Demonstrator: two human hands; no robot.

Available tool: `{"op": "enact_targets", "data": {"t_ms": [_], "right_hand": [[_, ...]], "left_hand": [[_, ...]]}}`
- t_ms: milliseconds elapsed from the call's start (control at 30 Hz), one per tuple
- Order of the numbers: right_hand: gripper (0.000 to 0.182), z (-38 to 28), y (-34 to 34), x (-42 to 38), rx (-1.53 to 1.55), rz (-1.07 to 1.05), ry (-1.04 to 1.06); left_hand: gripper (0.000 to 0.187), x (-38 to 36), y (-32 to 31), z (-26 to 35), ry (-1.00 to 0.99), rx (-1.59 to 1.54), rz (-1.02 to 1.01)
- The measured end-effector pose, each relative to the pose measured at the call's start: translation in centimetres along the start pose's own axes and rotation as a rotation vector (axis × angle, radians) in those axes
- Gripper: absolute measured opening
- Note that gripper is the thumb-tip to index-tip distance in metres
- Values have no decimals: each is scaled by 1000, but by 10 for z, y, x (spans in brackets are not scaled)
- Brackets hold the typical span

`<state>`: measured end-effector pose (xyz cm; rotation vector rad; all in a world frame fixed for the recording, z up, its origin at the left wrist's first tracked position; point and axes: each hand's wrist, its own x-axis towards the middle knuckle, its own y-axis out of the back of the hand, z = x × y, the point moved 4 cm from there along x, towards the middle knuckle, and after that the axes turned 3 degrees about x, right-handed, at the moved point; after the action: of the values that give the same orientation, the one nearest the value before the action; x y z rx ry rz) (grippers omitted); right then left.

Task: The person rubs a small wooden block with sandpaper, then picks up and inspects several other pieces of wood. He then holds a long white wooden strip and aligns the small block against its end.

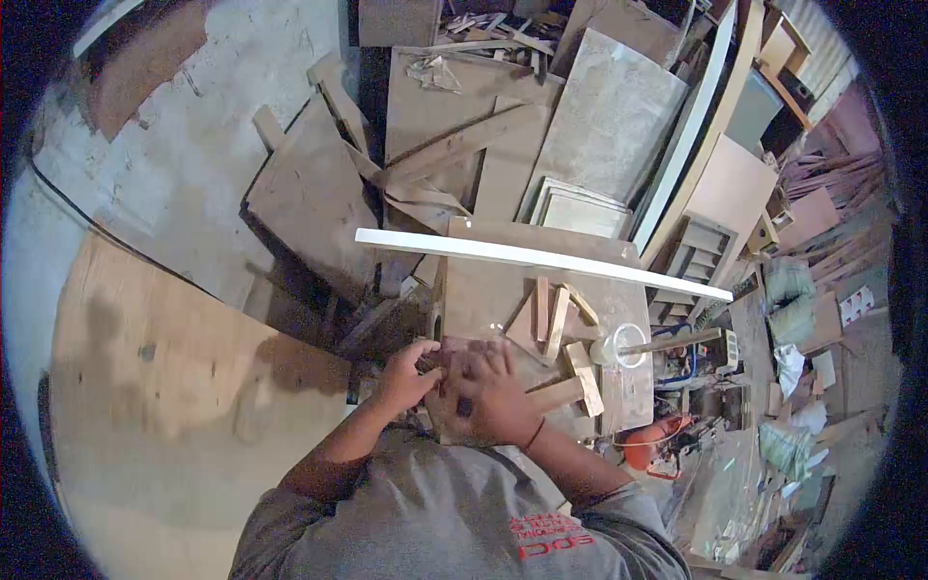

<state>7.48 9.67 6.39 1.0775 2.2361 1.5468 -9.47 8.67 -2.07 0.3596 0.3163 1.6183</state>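
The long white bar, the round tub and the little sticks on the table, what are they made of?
White bar: maybe painted wood, since it's evenly white; plastic could look the same.
Round tub: probably clear plastic, because it looks see-through with a pale rim, though glass is possible.
Little sticks: most likely bare wood, tan and square-edged, without shine.

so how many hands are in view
2: the left hand at the left edge of the workbench, the right hand beside it, nearer the wood pieces. No others show.
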Motion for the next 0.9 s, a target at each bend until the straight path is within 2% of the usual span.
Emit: {"op": "enact_targets", "data": {"t_ms": [67,167,200,300,400,500,600,667,700,867,900], "right_hand": [[40,9,15,7,-66,56,-148],[42,18,4,6,-141,37,-191],[43,12,-2,4,-176,26,-107],[43,1,2,3,-91,-30,-51],[51,12,15,11,-58,-59,-269],[41,8,-10,0,-83,-21,-3],[39,1,7,-1,-46,-121,-12],[40,10,12,3,-67,-62,-125],[41,14,13,4,-76,-35,-178],[45,17,6,1,-89,1,-179],[45,16,7,0,-84,3,-182]], "left_hand": [[41,-1,2,8,30,-29,-8],[40,-1,0,5,85,-13,-25],[40,-1,1,5,57,-11,-16],[41,-1,1,5,16,-19,-4],[41,-3,0,5,40,-28,2],[40,-2,-3,-4,23,4,16],[40,-2,1,8,62,8,-14],[41,-3,5,20,147,-6,-48],[41,-3,3,18,122,-20,-37],[42,-6,-2,3,35,0,29],[43,-6,-3,4,69,-19,18]]}}
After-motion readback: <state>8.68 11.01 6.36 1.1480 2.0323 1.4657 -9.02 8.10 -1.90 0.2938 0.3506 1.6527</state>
